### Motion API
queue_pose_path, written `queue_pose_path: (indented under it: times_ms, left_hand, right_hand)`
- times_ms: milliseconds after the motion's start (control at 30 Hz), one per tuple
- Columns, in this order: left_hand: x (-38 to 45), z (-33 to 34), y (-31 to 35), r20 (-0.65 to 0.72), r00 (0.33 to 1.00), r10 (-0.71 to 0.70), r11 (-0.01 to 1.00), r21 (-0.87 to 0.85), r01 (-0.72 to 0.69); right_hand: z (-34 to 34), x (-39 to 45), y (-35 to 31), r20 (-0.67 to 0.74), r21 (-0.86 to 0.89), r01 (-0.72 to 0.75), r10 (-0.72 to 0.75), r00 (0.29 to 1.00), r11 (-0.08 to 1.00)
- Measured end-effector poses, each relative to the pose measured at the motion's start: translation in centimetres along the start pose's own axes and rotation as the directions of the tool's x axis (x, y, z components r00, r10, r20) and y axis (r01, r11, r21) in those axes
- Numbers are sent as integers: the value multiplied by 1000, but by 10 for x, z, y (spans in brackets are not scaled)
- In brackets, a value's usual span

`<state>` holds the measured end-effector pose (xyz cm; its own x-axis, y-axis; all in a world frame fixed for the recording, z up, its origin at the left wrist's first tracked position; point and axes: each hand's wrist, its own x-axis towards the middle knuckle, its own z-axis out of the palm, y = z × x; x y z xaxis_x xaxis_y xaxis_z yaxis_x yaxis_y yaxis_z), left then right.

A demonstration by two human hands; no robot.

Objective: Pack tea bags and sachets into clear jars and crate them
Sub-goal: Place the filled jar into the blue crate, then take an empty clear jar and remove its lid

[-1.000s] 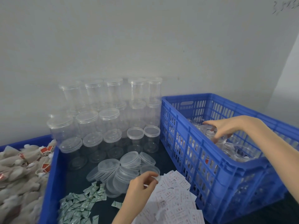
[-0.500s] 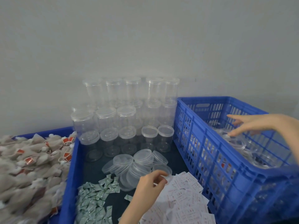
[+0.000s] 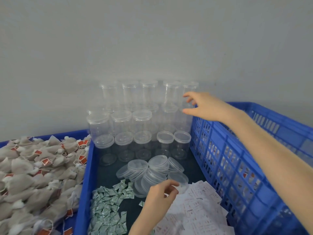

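Observation:
Empty clear jars (image 3: 144, 116) with lids stand stacked against the wall. My right hand (image 3: 206, 107) is open beside the top right jar (image 3: 189, 89), with thumb and fingers spread around it; I cannot tell whether they touch it. My left hand (image 3: 159, 197) hovers low over the pile of white printed sachets (image 3: 198, 209) and pinches one small white sachet. Loose clear lids (image 3: 152, 168) lie in front of the jars. Green-white sachets (image 3: 108, 211) are heaped to the left of my left hand.
A blue slatted crate (image 3: 220, 150) stands on the right, under my right forearm. On the left, a blue bin (image 3: 84, 175) is full of tea bags (image 3: 33, 167) with red tags. A grey wall closes the back.
My right hand came up out of the blue crate, letting go of the jar there, and moved left to the stacked jars. My left hand stayed over the white sachets, still pinching one.

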<state>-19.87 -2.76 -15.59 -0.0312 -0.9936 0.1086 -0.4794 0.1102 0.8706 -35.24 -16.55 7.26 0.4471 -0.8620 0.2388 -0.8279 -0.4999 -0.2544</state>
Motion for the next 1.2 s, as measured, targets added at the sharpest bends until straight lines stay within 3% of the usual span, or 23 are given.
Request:
queue_pose_path:
  times_ms: [200,367,467,667,933,1200]
  left_hand:
    - [-6,-8,-7,-39,999,-13,1000,-27,12]
    - [-7,-23,-14,-91,995,-47,998,-36,44]
    - [-1,-38,-17,-189,978,-83,996,-56,74]
    - [17,-59,-17,-346,929,-131,986,-139,87]
    - [27,-63,-19,-372,919,-129,980,-188,61]
    - [30,-67,-9,-472,875,-109,976,-216,5]
  right_hand:
    - [96,58,-42,-63,261,-41,59,996,964]
    - [182,86,-59,-65,533,-161,230,971,830]
    - [214,100,-64,-50,637,-227,333,941,737]
    - [240,119,-62,-48,662,-287,422,905,693]
    - [249,133,-56,-79,669,-231,377,923,706]
    - [240,88,-53,-264,709,-128,429,864,694]
